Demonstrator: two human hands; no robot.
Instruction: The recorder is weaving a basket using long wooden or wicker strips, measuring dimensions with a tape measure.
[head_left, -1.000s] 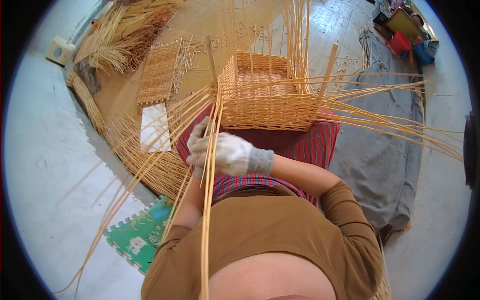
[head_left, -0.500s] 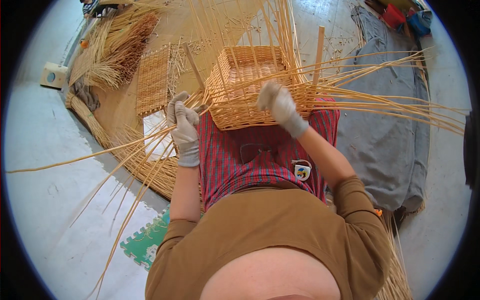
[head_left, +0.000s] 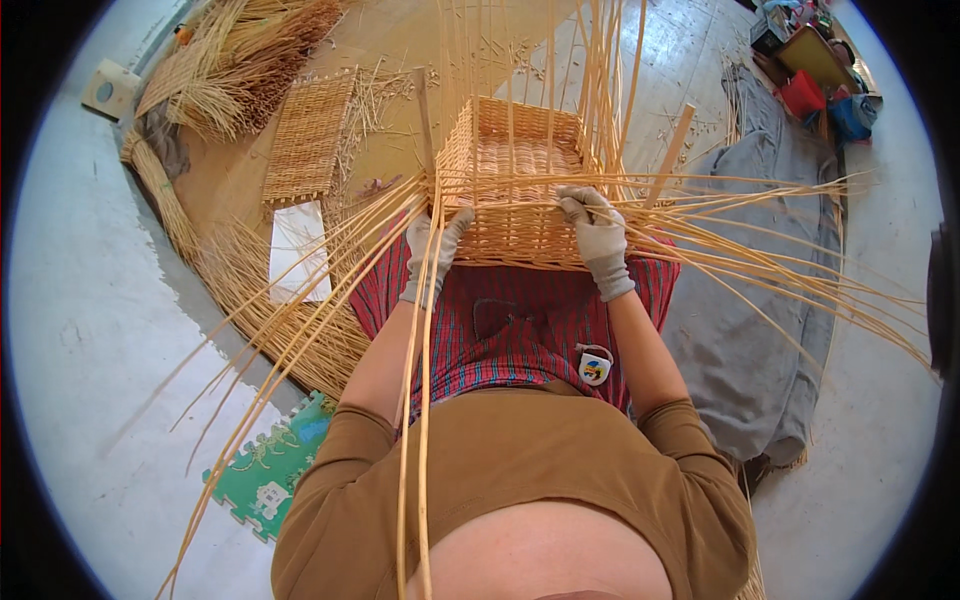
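A partly woven wicker basket (head_left: 514,236) rests on a striped red cloth (head_left: 530,320) over my lap, with long stakes rising from it and loose rods (head_left: 760,260) spreading out both sides and down toward me. My gloved left hand (head_left: 433,250) grips the basket's near left corner, partly hidden behind hanging rods. My gloved right hand (head_left: 597,235) is closed on the near rim toward the right, fingers curled over it among the rods. Wooden upright sticks (head_left: 673,150) stand at the corners. A small white round object (head_left: 594,368) lies on the cloth by my right forearm.
Reed bundles (head_left: 230,70), a woven mat (head_left: 305,135) and a white sheet (head_left: 295,250) lie left, above a green foam mat (head_left: 265,470). Grey fabric (head_left: 745,350) covers the floor at right, with red and blue containers (head_left: 805,95) at the far right.
My right hand has moved right from over the basket's front to its near rim. My left hand has shifted from the fanned rods onto the left corner, and several rods now hang toward me.
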